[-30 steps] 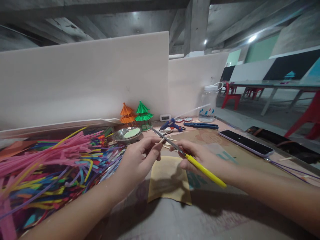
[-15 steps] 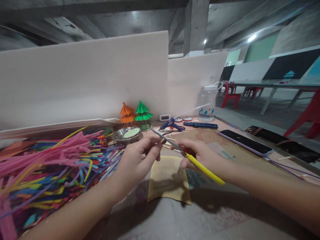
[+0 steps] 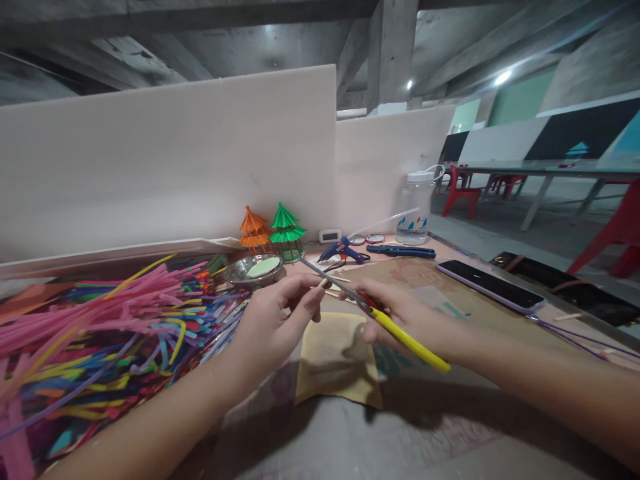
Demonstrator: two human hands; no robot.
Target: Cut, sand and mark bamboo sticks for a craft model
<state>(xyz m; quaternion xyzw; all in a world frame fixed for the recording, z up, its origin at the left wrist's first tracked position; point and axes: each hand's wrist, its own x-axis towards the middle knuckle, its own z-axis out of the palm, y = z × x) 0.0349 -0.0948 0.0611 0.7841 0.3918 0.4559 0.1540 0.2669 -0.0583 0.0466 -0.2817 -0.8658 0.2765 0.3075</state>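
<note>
Far to my left lies the heap of coloured strips (image 3: 100, 320) — pink, yellow, blue, spilling toward my arm. My left hand (image 3: 273, 320) is pinched shut on a thin wooden stick (image 3: 323, 283), of which only the tip shows past my fingertips, above the tan paper sheet (image 3: 337, 360). It looks light, stiff and easy to snap, so I would judge it best held close to the end being worked. My right hand (image 3: 400, 317) is closed round the yellow-handled scissors (image 3: 373, 312), whose blades point up and left across the stick. Behind stand a metal dish (image 3: 253, 269), two paper pagodas (image 3: 273, 232) and a blue glue gun (image 3: 345, 250); to the right lies a phone (image 3: 493, 285) — none of it crowds my hands.
</note>
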